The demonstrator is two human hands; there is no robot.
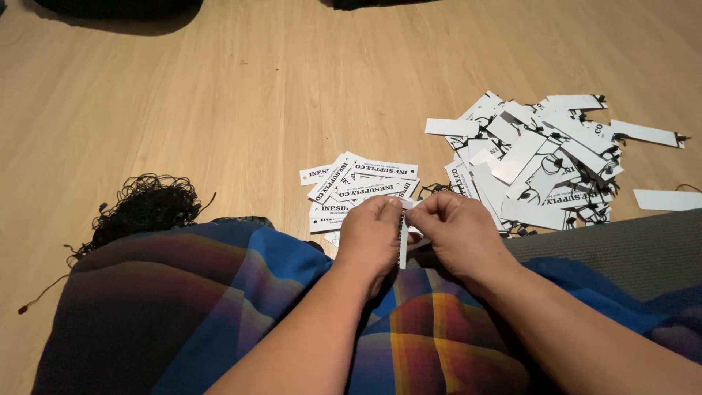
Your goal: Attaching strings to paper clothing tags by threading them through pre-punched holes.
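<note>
A white card tag (403, 245) stood edge-on between the two hands, low over the person's lap, its top pinched at the fingertips. The left hand (373, 238) had its grip clenched around the tag's upper edge; the right hand (457, 234) met it from the other side, its grip pinching the same top end, where a thin dark string seemed to be worked, though that part was too small to tell. Just beyond the grips lay a small fan of printed tags (362, 192) on the wooden floor (219, 95), and further right a loose heap of tags (541, 164) with black loops. Well left of the left grip sat a tangle of black string (150, 205). To my eye, doing it well called for keeping the tag steady and the fingertips close.
</note>
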